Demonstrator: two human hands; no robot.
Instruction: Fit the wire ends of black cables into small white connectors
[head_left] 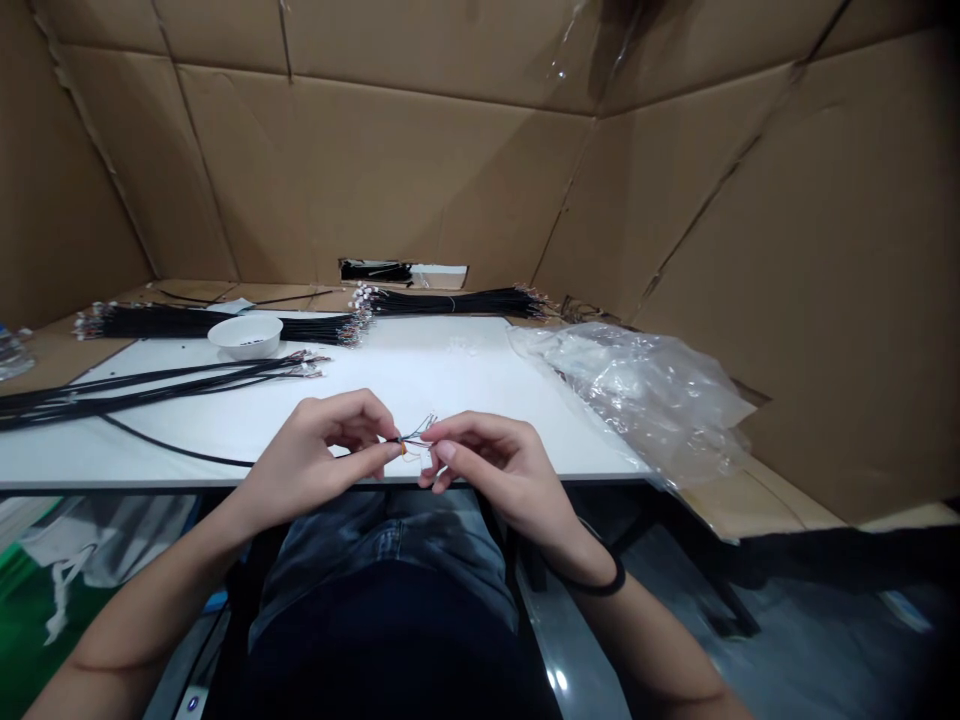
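My left hand (330, 445) pinches the end of a black cable (180, 452) that trails left across the white table (450, 380). Thin coloured wire ends (418, 432) fan out from the cable tip between my two hands. My right hand (491, 462) is closed, its fingertips pinched on those wire ends and on a small clear part I cannot make out. Both hands hover over the table's near edge, above my lap. A black band sits on my right wrist.
Bundles of black cables (225, 322) lie at the back left and back centre (457, 300). A loose group of cables (150, 385) stretches along the left. A white bowl (245, 336) stands near them. A crumpled clear plastic bag (645, 385) lies at the right. Cardboard walls surround the table.
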